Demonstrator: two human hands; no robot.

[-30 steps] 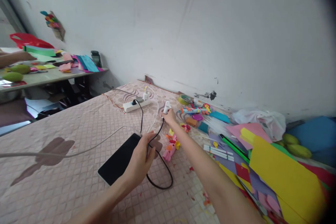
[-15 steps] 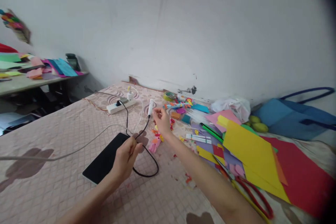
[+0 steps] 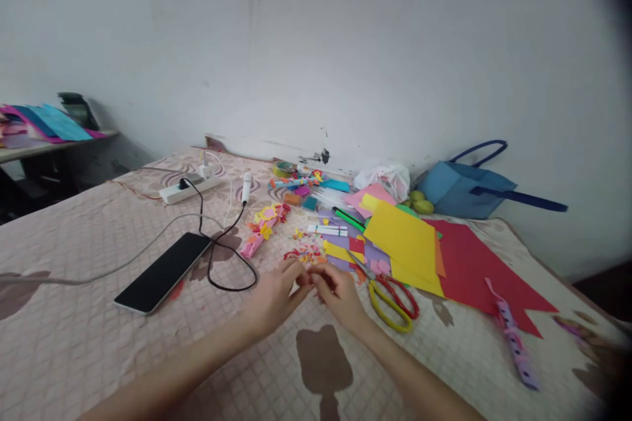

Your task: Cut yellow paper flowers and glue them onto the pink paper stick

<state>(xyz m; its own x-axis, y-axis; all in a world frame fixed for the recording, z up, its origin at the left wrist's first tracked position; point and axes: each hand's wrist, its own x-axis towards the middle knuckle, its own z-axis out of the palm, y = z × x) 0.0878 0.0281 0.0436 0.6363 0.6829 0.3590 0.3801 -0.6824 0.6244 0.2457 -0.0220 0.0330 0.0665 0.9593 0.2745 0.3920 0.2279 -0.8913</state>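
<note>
Both hands meet low in the middle of the view, just above the patterned cloth. My left hand (image 3: 277,296) is closed, thumb and fingers pinched together. Against its fingertips, the fingers of my right hand (image 3: 342,297) are likewise pinched. Whatever may lie between them is too small or hidden to make out. Right behind the fingers are small paper scraps (image 3: 302,254). Scissors (image 3: 390,299) with red and yellow handles lie to the right of my right hand. Beyond my left hand lies a pink paper piece with yellow flowers (image 3: 261,227).
At left lie a dark tablet (image 3: 165,273) and a white power strip (image 3: 187,191). A white stick-shaped tool (image 3: 246,188) on a black cable stands near the strip. Yellow paper (image 3: 405,240) and red paper (image 3: 469,256) spread rightward, with a purple dotted strip (image 3: 516,345) and a blue bag (image 3: 461,187).
My left hand has left the black cable by the tablet, and my right hand has drawn back from the white tool. Both are now together nearer me. The view has turned right.
</note>
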